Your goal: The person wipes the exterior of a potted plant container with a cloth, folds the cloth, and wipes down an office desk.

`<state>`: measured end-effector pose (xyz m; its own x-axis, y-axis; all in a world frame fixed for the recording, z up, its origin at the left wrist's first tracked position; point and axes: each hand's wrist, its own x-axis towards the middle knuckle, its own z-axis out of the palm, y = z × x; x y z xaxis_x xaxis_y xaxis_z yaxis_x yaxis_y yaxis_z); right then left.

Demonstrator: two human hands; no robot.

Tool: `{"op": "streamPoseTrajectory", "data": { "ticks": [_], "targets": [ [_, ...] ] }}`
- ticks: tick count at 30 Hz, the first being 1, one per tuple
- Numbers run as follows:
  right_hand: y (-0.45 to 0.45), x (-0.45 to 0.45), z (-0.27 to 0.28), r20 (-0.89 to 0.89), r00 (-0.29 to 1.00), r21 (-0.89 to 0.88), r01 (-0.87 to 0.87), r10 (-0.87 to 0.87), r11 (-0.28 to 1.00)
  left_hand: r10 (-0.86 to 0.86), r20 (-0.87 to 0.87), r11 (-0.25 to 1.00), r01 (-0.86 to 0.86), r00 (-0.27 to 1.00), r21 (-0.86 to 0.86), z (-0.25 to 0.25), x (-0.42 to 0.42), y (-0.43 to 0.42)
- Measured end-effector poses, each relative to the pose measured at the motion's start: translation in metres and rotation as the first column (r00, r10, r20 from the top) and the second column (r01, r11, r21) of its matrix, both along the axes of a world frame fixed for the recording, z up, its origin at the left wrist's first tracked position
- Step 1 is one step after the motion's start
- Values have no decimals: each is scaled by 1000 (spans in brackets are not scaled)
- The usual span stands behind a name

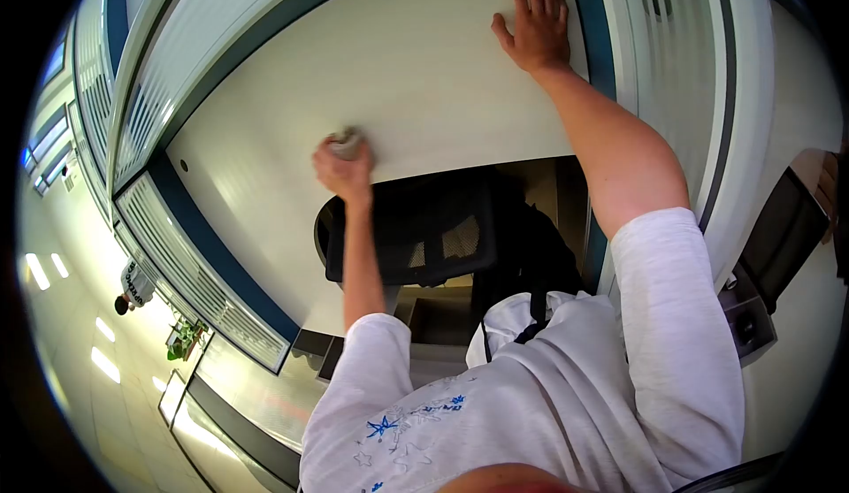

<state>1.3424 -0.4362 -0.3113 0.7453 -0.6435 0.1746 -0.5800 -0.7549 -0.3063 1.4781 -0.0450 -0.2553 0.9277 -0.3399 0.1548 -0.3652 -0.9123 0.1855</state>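
Observation:
My left hand (343,175) is closed around a small greyish crumpled cloth (346,144), pressed down on the white desktop (416,60) near its front edge. Slight motion blur softens this hand and the cloth, so the folds are hard to make out. Farther off, at the right end of the desktop, my right hand (536,33) lies flat with its fingers stretched out and its thumb to the left. Nothing is held in it. A black mesh chair (416,236) stands under the desk's front edge, close below my left hand.
Blue-framed partitions (234,245) with striped panels border the desk. Dark fabric (531,245) hangs by the chair. To the right are a dark monitor (783,236) and a grey box (750,323). A potted plant (183,339) and another person (134,286) are at the far left.

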Motion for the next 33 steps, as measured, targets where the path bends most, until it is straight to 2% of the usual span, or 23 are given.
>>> {"op": "streamPoseTrajectory", "data": {
  "ticks": [1, 5, 8, 11, 12, 13, 19, 22, 26, 29, 33],
  "targets": [
    [1, 0, 0, 6, 1000, 6, -1, 1, 1000, -71, 10, 997, 71, 997, -33, 1, -28, -13],
    [-1, 1, 2, 5, 1000, 43, -15, 14, 999, -150, -53, 985, 144, 987, -90, 7, -117, -63],
    [-1, 3, 12, -38, 999, 146, -18, 24, 989, -208, 13, 969, 208, 978, -133, 6, -147, -83],
    [2, 6, 19, 13, 1000, -66, -10, 11, 998, -256, 48, 945, 260, 966, -196, -1, -141, -77],
    [1, 2, -4, 37, 999, -24, -24, 25, 999, -285, 48, 933, 288, 957, -216, -4, -137, -72],
    [1, 1, -6, -6, 1000, -54, -23, 23, 998, -305, 58, 922, 310, 950, -230, -6, -136, -69],
    [2, 0, 2, 17, 995, -109, -96, 98, 989, -431, 126, 850, 449, 893, -274, -11, -121, -45],
    [6, 2, 0, -9, 993, -134, -121, 121, 984, -636, 101, 735, 641, 765, -223, 5, -93, -20],
    [2, 6, 6, -7, 990, -130, -140, 140, 981, -649, 131, 709, 658, 750, -253, 0, -73, -6],
    [2, 8, 7, 1, 987, -144, -157, 159, 977, -545, 140, 804, 563, 827, -194, -3, -54, 20],
    [3, 10, 9, 19, 981, -150, -186, 191, 971, -403, 126, 881, 422, 906, -216, 11, -13, 78]
  ]
}}
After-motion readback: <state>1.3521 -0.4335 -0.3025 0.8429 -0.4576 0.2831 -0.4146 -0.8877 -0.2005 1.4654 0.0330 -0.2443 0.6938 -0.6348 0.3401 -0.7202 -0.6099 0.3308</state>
